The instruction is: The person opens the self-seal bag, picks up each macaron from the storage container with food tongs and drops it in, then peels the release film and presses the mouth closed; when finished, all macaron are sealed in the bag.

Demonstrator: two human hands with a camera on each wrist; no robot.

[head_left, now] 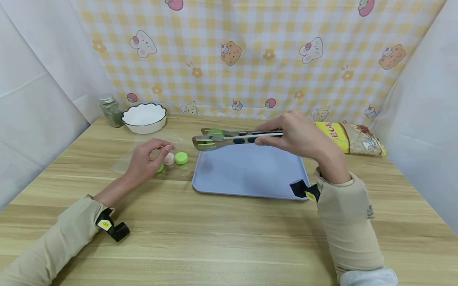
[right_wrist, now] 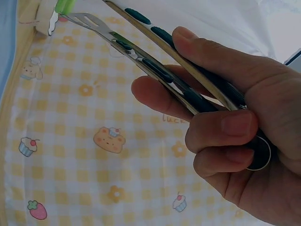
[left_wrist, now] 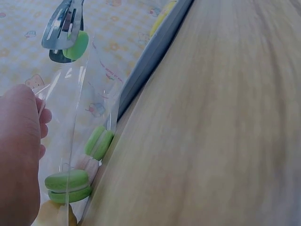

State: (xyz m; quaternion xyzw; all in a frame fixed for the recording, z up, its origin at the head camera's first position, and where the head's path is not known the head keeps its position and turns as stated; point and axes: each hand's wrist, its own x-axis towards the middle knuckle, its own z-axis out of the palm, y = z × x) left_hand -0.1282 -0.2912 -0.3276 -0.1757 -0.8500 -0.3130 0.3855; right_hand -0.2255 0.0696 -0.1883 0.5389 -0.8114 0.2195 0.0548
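Note:
My left hand [head_left: 144, 159] pinches the edge of a clear plastic bag [left_wrist: 75, 122] between thumb and fingers. Inside the bag lie green macarons [left_wrist: 69, 186], a pale pink one [head_left: 169, 159] and a yellowish one [left_wrist: 51, 214]. My right hand [head_left: 298, 137] grips metal tongs [head_left: 237, 139] with dark inlays on the handles. Between the tongs' slotted tips sits a green macaron [left_wrist: 76, 45], above and to the right of the bag. The tongs reach out over the left part of a blue-lilac tray [head_left: 250, 174].
Behind the left hand stand a white scalloped bowl [head_left: 144, 119] with a dark rim and a glass jar [head_left: 111, 112] with a metal lid. A yellow and clear food packet [head_left: 348, 139] lies beyond the tray at right. A checked curtain [head_left: 268, 75] closes off the back.

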